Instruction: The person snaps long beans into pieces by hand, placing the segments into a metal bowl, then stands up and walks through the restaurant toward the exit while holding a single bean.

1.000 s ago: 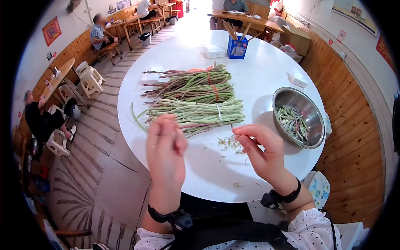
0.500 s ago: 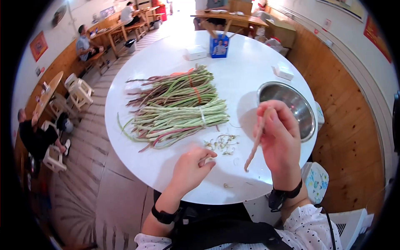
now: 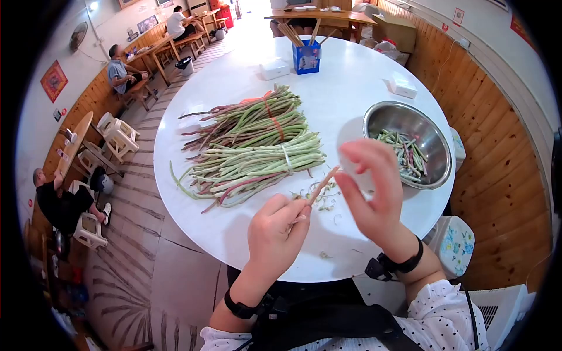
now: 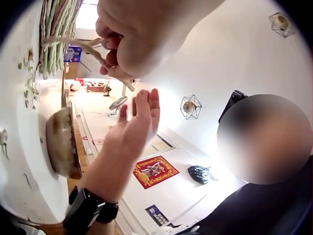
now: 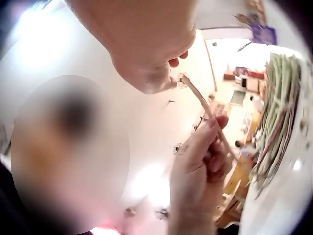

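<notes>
My left hand pinches a pale brownish bean, whose end points up toward my right hand; the same bean shows in the right wrist view. The right hand is raised just beside that end, fingers apart and slightly blurred; in the left wrist view, the right hand holds nothing I can make out. Bundles of long beans, tied with bands, lie left of centre on the round table. Small trimmings lie beyond the left hand. A steel bowl with short bean pieces stands at the right.
At the back of the table are a blue box of chopsticks and a white box. Another white box sits behind the bowl. Stools stand around, and several people sit at other tables.
The bean was in my right hand half a second ago and is now in my left. The left hand has risen toward the right one, whose fingers have spread.
</notes>
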Motion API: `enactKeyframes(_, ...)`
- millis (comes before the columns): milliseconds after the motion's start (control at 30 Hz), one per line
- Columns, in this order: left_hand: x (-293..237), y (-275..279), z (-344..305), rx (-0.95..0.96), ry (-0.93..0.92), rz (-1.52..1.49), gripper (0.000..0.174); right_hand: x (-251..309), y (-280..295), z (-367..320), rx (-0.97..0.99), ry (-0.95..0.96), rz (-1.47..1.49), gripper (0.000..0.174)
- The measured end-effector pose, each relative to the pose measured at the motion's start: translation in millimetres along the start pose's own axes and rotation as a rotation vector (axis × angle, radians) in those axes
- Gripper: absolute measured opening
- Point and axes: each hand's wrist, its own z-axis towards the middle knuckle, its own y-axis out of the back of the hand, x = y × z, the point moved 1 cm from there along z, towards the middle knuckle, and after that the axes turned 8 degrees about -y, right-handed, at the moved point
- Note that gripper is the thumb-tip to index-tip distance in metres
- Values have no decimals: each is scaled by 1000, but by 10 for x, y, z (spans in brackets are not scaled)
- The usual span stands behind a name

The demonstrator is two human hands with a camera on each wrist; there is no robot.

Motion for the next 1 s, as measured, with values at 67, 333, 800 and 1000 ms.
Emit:
enactKeyframes(67,18,1,0,-43,-57,81,9,127,26,-24,53,406,-521,33)
enactKeyframes(333,-26,29,-29,-73,-6,-177,13,-2,-52,-164,209,280,-384,19)
enactKeyframes(800,184,175,-74,-39,431,-828,22,-455,788,379,-420,-301,290,21)
enactKeyframes(1000,64,107,40,84,575,-1064,26,-126,388,60,275,-214,-7,41)
